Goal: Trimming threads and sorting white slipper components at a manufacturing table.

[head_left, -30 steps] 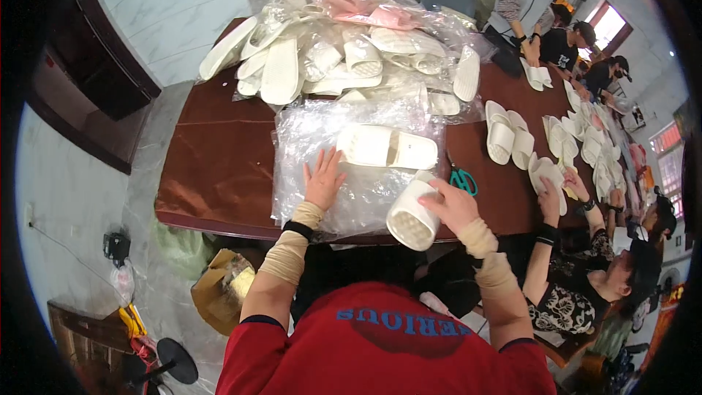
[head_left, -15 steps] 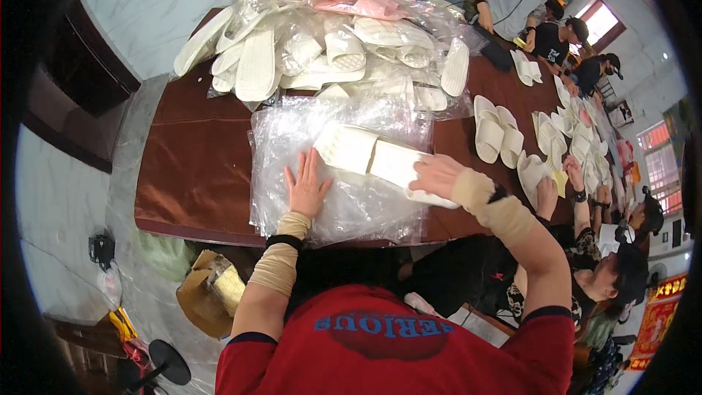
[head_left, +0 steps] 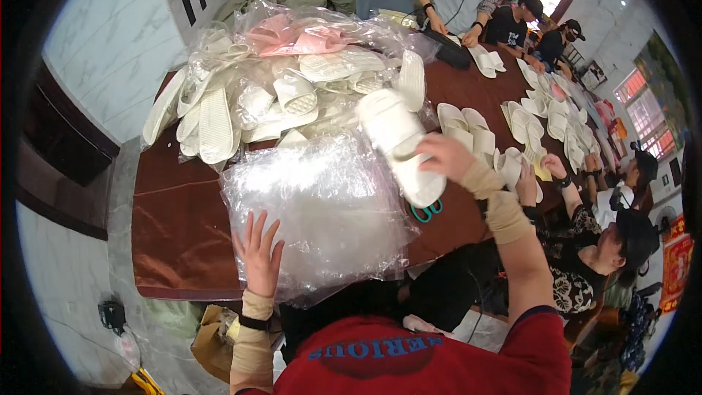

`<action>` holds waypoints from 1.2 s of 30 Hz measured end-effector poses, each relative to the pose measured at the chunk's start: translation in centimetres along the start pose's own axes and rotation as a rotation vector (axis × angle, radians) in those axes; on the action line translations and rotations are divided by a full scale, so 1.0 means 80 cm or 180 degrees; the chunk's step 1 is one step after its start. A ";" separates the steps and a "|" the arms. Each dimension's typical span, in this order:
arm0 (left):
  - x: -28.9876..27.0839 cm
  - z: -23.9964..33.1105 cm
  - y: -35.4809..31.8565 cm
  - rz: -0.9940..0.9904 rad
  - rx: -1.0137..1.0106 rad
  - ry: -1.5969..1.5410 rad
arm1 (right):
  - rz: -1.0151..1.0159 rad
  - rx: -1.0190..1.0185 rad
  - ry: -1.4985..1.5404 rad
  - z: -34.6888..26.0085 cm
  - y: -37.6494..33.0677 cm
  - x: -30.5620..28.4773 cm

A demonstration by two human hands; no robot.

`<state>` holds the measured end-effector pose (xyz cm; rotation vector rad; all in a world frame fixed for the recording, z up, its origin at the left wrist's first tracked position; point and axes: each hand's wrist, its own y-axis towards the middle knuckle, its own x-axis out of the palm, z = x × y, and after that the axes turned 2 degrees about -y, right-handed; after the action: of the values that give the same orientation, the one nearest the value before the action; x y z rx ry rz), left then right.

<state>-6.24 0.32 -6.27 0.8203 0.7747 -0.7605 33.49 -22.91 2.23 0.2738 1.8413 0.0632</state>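
A white slide slipper [head_left: 393,121] is in my right hand [head_left: 444,157], whose fingers grip it near its strap. The slipper tilts over the right edge of a stack of clear plastic bags [head_left: 314,216], its far end slightly blurred. At the left edge of that stack is my left hand [head_left: 259,252], fingers spread and holding nothing. Teal-handled scissors [head_left: 426,210] lie on the brown tablecloth, partly hidden by the slipper's near end.
Bagged white slippers [head_left: 214,121] and a pink bagged pair [head_left: 296,36] are heaped behind the stack. A white pair [head_left: 468,130] sits to the right, with more slippers beyond. A co-worker [head_left: 607,256] sits close on my right; others stand or sit along the table.
My right hand has lifted the slipper off the plastic bags and swung it right, turning it more upright. My left hand has shifted to the stack's left edge. The whole view has also shifted.
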 end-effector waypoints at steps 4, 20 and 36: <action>0.008 -0.011 -0.017 -0.0322 -0.0394 0.0914 | -0.0164 0.1450 -0.1319 0.085 -0.022 -0.056; 0.065 -0.029 -0.017 -0.0831 -0.0910 0.0994 | 0.0551 0.2645 -0.2059 0.209 0.177 0.152; 0.074 -0.039 -0.031 -0.0509 -0.0717 0.1201 | 0.0969 -0.0533 -0.2873 -0.018 0.100 -0.195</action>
<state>-6.26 0.17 -13.44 0.7107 1.2523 -0.6513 37.43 -18.40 18.78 0.3842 0.8840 0.2588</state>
